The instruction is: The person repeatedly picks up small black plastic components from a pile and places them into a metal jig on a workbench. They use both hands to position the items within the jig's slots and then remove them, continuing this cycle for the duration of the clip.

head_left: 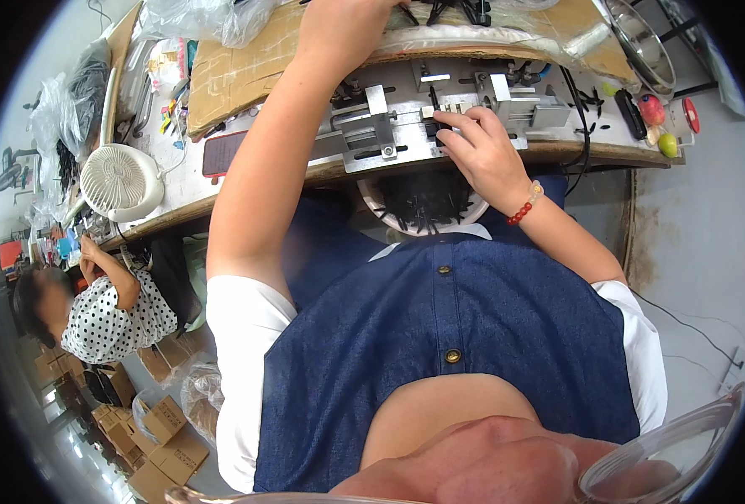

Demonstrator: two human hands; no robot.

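Observation:
My left hand [347, 38] reaches across to the upper edge, beside a pile of thin black parts [452, 10]. Its fingertips are mostly cut off by the frame, so what they hold cannot be made out. My right hand [481, 147] lies over the middle of a metal fixture [410, 134] with silver blocks on both sides. Its thumb and forefinger close on a slim black plastic part [432, 130] that sits among small pale blocks there. A white tub [372, 202] under the bench edge, in front of my body, contains many similar black sticks.
Cardboard [242, 88] covers the back of the bench. To the left are a phone [221, 155] and a white fan [120, 182]. Black cables [587, 126], scattered black bits and a metal bowl [641, 42] are at right. Another person [112, 311] sits at far left near cartons [171, 458].

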